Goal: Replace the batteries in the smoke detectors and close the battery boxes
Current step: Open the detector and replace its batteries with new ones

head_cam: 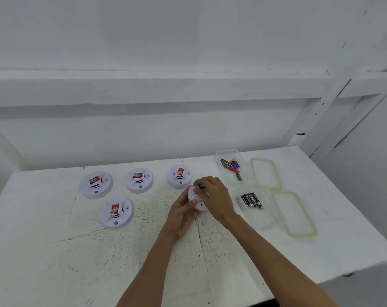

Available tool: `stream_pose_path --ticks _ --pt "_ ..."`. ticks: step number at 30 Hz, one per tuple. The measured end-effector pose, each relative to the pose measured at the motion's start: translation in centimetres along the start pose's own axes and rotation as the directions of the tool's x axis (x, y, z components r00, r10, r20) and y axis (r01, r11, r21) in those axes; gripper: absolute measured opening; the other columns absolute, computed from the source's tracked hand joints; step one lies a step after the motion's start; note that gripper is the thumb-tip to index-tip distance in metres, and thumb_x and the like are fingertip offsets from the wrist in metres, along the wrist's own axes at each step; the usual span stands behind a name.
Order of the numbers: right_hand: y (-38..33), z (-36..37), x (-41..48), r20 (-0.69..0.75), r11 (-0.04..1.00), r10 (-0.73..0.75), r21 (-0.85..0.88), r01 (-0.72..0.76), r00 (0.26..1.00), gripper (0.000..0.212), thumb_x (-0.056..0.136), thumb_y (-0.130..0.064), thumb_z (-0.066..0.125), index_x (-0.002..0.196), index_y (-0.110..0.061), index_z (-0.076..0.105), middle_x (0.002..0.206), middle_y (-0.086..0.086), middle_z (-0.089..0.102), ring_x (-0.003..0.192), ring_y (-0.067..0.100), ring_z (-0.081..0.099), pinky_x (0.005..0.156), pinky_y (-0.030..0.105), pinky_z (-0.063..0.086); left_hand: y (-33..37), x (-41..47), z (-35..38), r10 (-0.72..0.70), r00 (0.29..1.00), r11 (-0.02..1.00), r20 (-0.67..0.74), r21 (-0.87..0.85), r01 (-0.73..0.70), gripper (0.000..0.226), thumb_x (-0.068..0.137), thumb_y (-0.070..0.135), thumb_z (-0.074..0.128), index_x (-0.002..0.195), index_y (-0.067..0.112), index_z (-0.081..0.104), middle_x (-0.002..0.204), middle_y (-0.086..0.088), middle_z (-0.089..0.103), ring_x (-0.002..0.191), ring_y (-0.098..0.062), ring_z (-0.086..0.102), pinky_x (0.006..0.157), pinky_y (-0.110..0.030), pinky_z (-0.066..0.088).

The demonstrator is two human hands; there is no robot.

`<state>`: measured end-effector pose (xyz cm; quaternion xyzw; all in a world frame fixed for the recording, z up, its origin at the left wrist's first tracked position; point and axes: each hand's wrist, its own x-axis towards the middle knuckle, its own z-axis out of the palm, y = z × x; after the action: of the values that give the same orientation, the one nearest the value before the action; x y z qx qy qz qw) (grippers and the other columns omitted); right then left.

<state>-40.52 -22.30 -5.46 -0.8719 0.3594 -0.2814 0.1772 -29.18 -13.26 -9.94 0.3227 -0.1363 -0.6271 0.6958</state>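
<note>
Cradled from below in the left hand (183, 212), a smoke detector (197, 199) is tilted up off the table (55, 251), presumably so its battery bay faces the right hand (214, 196). That hand is closed over the bay, pinching what seems a battery; this cannot be told for certain. Fresh batteries (251, 200) are kept close in an open box (265, 220), within easy reach. Four other detectors (116, 212) lie apart, seemingly awaiting their turn.

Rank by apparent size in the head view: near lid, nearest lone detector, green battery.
1. Near lid
2. Nearest lone detector; closer to camera than other detectors, so true size unsure
3. Green battery
</note>
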Motion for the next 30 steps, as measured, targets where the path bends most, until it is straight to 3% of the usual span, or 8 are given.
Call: stream_pose_path --ticks 5,9,13,20,30 --pt "-0.4 0.3 -0.4 -0.084 0.972 0.230 0.079 -0.223 0.970 0.043 0.080 -0.045 0.068 0.116 -0.023 0.059 0.118 -0.008 0.055 0.108 0.012 0.041 0.085 0.029 0.046 0.0 -0.2 0.3 0.003 1.000 1.000 0.010 0.000 -0.003 0.052 0.098 -0.007 0.053 0.147 0.009 0.052 0.148 -0.016 0.059 0.136 -0.034 0.057 0.110 -0.051 0.049" --pt "-0.6 0.4 -0.3 -0.023 0.917 0.376 0.154 -0.368 0.926 0.061 0.077 -0.051 0.071 0.129 -0.028 0.051 0.134 -0.005 0.046 0.119 0.015 0.040 0.094 0.035 0.044 0.2 -0.2 0.2 0.012 1.000 1.000 -0.006 -0.014 -0.012 0.052 0.099 -0.009 0.052 0.147 0.008 0.051 0.148 -0.017 0.058 0.137 -0.035 0.056 0.109 -0.051 0.049" --pt "-0.1 0.2 -0.1 0.078 0.887 0.401 0.218 -0.408 0.913 0.065 0.079 -0.053 0.072 0.134 -0.028 0.049 0.136 -0.005 0.049 0.122 0.014 0.048 0.095 0.030 0.046 0.3 -0.2 0.5 0.020 1.000 0.999 -0.010 -0.042 -0.021 0.051 0.097 -0.009 0.051 0.145 0.009 0.053 0.145 -0.014 0.062 0.133 -0.032 0.060 0.103 -0.046 0.056" --pt "-0.3 0.4 0.0 0.119 0.837 0.460 0.273 -0.474 0.880 0.075 0.075 -0.064 0.073 0.133 -0.022 0.051 0.122 -0.006 0.058 0.109 0.010 0.056 0.089 0.022 0.047 0.3 -0.3 0.5 0.009 1.000 0.998 -0.018 -0.068 -0.010 0.051 0.096 -0.008 0.052 0.144 0.009 0.054 0.146 -0.016 0.060 0.134 -0.032 0.059 0.099 -0.043 0.058" --pt "-0.7 0.4 0.6 0.133 0.748 0.491 0.442 -0.495 0.861 0.039 0.080 -0.044 0.079 0.106 -0.022 0.061 0.097 -0.013 0.069 0.084 -0.002 0.065 0.063 0.004 0.045 0.4 -0.2 0.3 0.022 1.000 0.998 0.010 -0.063 -0.021 0.051 0.099 -0.009 0.049 0.146 0.009 0.052 0.148 -0.017 0.058 0.136 -0.032 0.057 0.100 -0.043 0.057"
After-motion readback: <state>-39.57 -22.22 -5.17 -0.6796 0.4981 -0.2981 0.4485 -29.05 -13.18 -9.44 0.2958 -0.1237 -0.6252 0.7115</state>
